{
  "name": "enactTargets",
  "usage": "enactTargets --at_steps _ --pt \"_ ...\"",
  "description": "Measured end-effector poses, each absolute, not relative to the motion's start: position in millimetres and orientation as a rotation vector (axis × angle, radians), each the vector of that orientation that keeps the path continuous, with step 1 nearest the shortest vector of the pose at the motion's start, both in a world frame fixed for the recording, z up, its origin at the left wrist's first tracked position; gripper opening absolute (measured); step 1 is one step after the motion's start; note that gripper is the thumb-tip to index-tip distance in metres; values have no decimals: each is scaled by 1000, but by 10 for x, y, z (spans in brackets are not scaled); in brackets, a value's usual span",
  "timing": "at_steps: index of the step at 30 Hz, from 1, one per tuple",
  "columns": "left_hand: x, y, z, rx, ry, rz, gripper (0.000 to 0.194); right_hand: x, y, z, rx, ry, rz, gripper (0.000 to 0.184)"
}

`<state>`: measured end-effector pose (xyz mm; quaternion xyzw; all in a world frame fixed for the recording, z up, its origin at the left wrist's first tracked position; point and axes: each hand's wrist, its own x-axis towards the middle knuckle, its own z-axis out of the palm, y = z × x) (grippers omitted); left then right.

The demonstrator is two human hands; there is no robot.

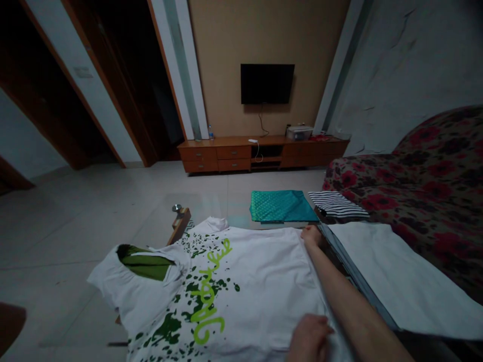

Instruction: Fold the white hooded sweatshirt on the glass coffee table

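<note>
A white hooded T-shirt [271,271] with green splatters, lime lettering and a green hood lining lies spread out in front of me, its hood to the left. My right hand [312,236] reaches across to the far end of the hem, fingers closed on the fabric there. Nearer me, my left hand [310,338] is curled at the near part of the hem, slightly blurred. Its fingers look pinched on the cloth. The low glass-topped table [204,203] under the shirt is mostly hidden.
Beyond the hem lie a folded teal cloth [281,205] and a striped black-and-white garment [338,204]. White cloth [400,276] lies to the right, beside a flowered sofa [426,166]. A metal object [176,207] stands at the table's far left. A TV cabinet [234,156] lines the wall.
</note>
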<state>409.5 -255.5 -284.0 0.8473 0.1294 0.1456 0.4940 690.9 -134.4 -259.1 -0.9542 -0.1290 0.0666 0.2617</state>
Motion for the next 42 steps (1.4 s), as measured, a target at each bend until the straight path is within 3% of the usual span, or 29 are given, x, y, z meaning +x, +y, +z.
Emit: enactTargets --at_steps 4,9,17,22,27,34,42 --pt "3807 -1165 -2612 2221 616 652 31 6670 -1393 -2680 -2416 -649 58 39" --pt "3678 475 -2506 2685 1010 382 39 6272 -1273 -2925 -2169 -1270 -107 41" --pt "3711 1410 -2774 2839 1179 51 52 6458 -1141 -3156 -2348 -1467 -84 43" --pt "3707 1440 -2720 2892 1135 23 53 6550 -1130 -2960 -2393 -1464 -27 44" --pt "3697 786 -2658 3088 975 207 54 6222 -1279 -2711 -2417 -1371 -178 46" --pt "3696 180 -2840 3053 888 118 57 5608 -1392 -2938 -2362 -1563 -142 45" --pt "3731 -136 -2620 3004 941 183 51 5387 -1583 -2751 -2366 -1516 -105 50"
